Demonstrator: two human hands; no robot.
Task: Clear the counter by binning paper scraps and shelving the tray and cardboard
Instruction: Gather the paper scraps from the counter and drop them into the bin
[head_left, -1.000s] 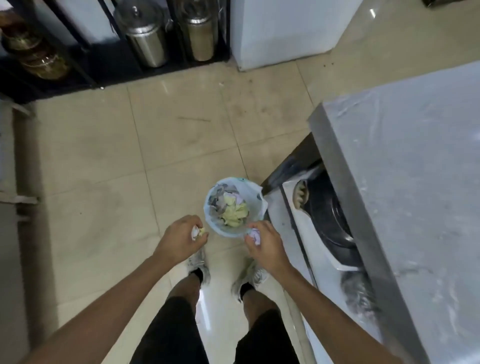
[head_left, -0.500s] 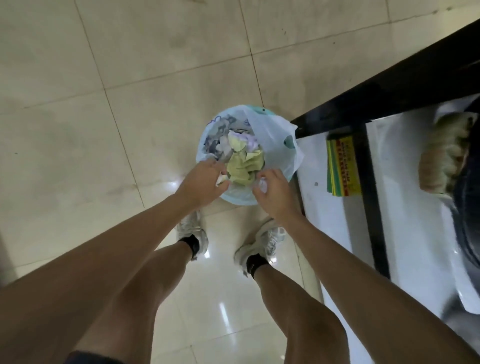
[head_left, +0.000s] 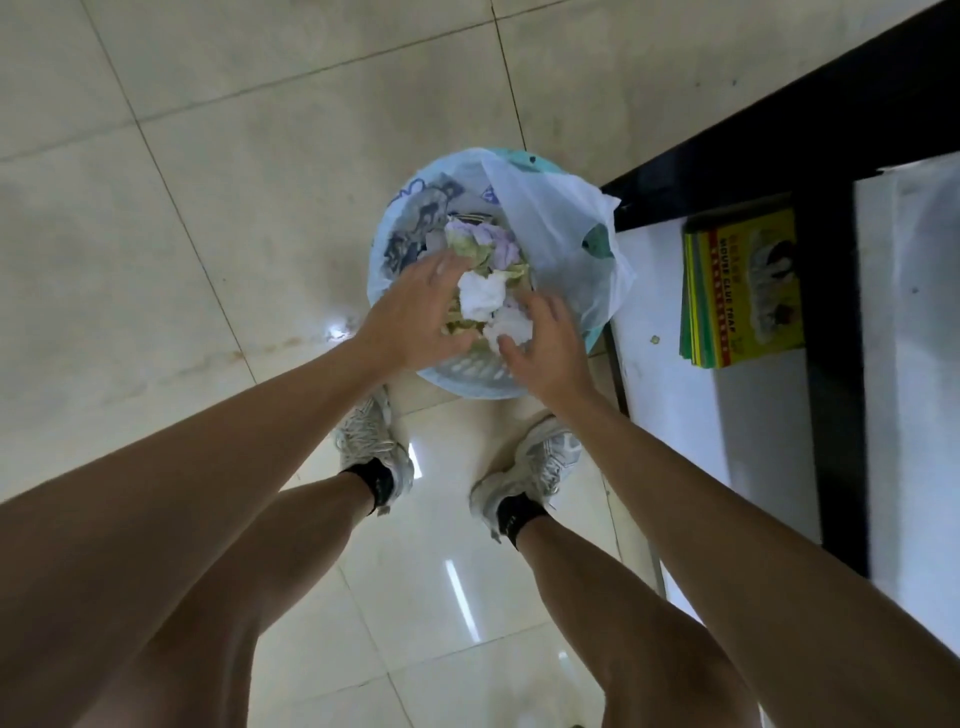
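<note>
A small round bin (head_left: 467, 375) lined with a pale plastic bag (head_left: 550, 234) stands on the floor by the counter's leg. It holds green, purple and printed paper scraps (head_left: 480, 241). Two white crumpled paper scraps (head_left: 485, 299) lie on top of the pile, between my hands. My left hand (head_left: 415, 312) hovers over the bin's left side with fingers spread and nothing in it. My right hand (head_left: 545, 348) is over the near right rim, fingers apart, also holding nothing. The tray and cardboard are out of view.
A dark counter frame (head_left: 831, 322) runs along the right, with a white lower shelf (head_left: 670, 364) carrying a stack of yellow mouse glue trap packs (head_left: 737, 291). Beige floor tiles (head_left: 208, 234) spread to the left. My two shoes stand just short of the bin.
Both hands were shut on white paper scraps; they have opened over the bin, and the scraps now lie on top of the pile. The view has moved closer to the bin.
</note>
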